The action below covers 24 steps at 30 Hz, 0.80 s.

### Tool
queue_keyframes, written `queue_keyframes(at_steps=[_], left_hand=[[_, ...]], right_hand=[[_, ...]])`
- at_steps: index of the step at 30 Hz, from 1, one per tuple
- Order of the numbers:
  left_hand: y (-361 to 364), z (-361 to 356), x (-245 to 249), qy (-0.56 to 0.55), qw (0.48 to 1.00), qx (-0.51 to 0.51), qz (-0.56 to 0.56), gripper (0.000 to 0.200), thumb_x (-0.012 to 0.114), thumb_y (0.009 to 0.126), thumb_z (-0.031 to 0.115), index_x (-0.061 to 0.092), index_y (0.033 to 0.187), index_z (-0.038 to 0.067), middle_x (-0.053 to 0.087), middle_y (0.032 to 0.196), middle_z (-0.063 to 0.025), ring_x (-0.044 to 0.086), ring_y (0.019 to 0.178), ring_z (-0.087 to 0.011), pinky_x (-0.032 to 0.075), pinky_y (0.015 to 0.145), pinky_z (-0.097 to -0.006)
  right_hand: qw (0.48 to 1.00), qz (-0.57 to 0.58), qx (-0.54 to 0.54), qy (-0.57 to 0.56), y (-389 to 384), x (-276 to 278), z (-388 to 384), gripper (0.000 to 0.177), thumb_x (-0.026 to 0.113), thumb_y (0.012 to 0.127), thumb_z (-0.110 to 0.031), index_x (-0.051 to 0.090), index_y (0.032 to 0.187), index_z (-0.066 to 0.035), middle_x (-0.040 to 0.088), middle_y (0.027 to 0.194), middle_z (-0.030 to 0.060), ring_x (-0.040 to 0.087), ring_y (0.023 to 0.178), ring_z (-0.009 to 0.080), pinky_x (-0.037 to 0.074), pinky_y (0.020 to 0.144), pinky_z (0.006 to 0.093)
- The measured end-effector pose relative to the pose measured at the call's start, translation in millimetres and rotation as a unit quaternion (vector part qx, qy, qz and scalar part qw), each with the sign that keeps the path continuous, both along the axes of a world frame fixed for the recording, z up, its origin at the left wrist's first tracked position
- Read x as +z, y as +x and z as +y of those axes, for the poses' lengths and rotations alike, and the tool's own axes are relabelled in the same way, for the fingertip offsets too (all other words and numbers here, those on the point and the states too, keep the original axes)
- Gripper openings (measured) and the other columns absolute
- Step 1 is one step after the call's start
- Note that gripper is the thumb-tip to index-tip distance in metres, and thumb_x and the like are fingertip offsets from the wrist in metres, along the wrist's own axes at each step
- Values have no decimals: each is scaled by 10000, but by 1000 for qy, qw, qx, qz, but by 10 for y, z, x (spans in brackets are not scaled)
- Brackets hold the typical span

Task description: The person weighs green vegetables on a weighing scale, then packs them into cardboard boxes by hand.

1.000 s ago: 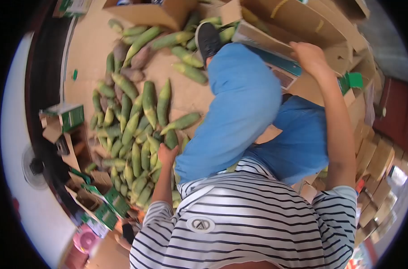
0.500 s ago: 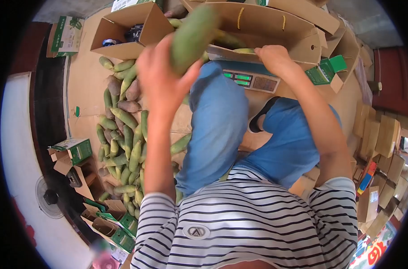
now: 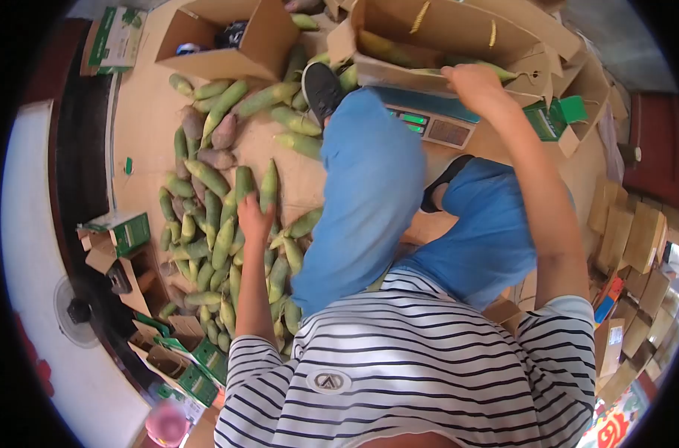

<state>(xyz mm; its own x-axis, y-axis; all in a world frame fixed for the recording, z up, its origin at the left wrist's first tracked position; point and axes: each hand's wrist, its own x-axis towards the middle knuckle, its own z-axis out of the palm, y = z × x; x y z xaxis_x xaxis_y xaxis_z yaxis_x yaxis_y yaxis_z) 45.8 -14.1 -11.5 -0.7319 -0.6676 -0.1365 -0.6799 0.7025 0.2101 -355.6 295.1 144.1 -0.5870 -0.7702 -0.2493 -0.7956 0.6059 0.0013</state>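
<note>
Back at the pile (image 3: 212, 246), its last pick apparently boxed, the left hand (image 3: 256, 218) is half-curled at another radish (image 3: 244, 181), hold unclear; the right hand (image 3: 475, 85) grips the box (image 3: 399, 75) by its rim

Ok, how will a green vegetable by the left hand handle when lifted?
Likely stiff: this green vegetable by the left hand lies straight. Apt to roll, probably, given its rounded body. Perhaps hefty, judging by its thickness.

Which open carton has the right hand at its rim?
The long carton, right of top centre: yellow cords on its far wall, green vegetables inside, the right hand at its near rim. The smaller carton to its left is untouched.
</note>
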Motion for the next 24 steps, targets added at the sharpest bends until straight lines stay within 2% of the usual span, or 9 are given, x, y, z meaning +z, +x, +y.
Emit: queue_keyframes(at_steps=[2, 5, 8, 11, 14, 17, 18, 21, 24], left_hand=[[831, -56, -443, 12, 986, 131, -100, 598, 733, 656, 297, 497, 1119, 2, 525, 1064, -210, 523, 973, -371, 448, 821, -433], [1838, 2, -919, 74, 941, 282, -175, 583, 747, 659, 343, 526, 1037, -42, 571, 979, -202, 571, 892, -346, 467, 762, -423], [2313, 212, -1150, 282, 852, 428, -108, 551, 748, 670, 378, 552, 929, -66, 603, 837, -179, 601, 781, -336, 477, 705, -407], [2186, 482, -1160, 469, 737, 484, -44, 518, 756, 666, 390, 570, 836, -63, 592, 695, -141, 611, 694, -314, 474, 656, -386], [1778, 677, -1071, 441, 801, 387, -121, 542, 743, 676, 387, 542, 921, -52, 599, 843, -178, 601, 814, -314, 479, 720, -382], [1689, 863, -1190, 208, 940, 214, -165, 590, 733, 677, 392, 491, 1027, -17, 554, 1026, -217, 554, 968, -308, 471, 799, -389], [1449, 864, -926, 200, 929, 216, -223, 659, 728, 672, 399, 435, 1123, 19, 484, 1163, -220, 485, 1079, -325, 442, 884, -402], [1246, 809, -937, 152, 940, 204, -228, 606, 736, 665, 375, 474, 1091, 31, 529, 1135, -177, 504, 1061, -332, 447, 876, -407], [1241, 664, -1156, 196, 920, 235, -246, 562, 742, 656, 333, 499, 1066, 34, 568, 1089, -160, 518, 1034, -347, 454, 860, -412]], right_hand=[[1000, 11, 9, 0, -46, -78, 8, 178, 440, 851, -129, 583, 924, -51, 629, 904, 182, 598, 881, 357, 479, 722, 452], [1000, -1, 6, -13, -47, -133, 23, 169, 497, 839, -139, 570, 961, -48, 620, 936, 182, 582, 913, 357, 466, 745, 448], [999, 11, 39, -2, -19, -34, -29, 218, 543, 824, -144, 553, 1022, -55, 616, 942, 175, 578, 918, 352, 456, 754, 455], [999, 13, 33, 23, -22, -40, -56, 279, 545, 832, -154, 540, 1092, -56, 610, 955, 183, 572, 929, 355, 450, 763, 453], [999, 25, 28, 26, -43, -75, -30, 317, 544, 838, -157, 529, 1138, -57, 607, 979, 187, 568, 941, 357, 447, 778, 444], [998, 23, 13, 63, -37, -59, -73, 336, 534, 852, -174, 525, 1165, -52, 595, 1052, 183, 559, 982, 347, 448, 813, 423], [996, 20, 4, 81, -39, -46, -86, 340, 529, 858, -182, 524, 1172, -50, 589, 1084, 180, 555, 1000, 342, 448, 828, 414], [997, 17, 1, 81, 43, 34, -136, 337, 529, 850, -162, 528, 1167, -47, 591, 1079, 182, 556, 999, 342, 447, 831, 412], [999, 19, 39, 8, -123, -171, 50, 326, 555, 830, -183, 539, 1135, -69, 603, 1040, 171, 564, 967, 346, 450, 797, 432]])
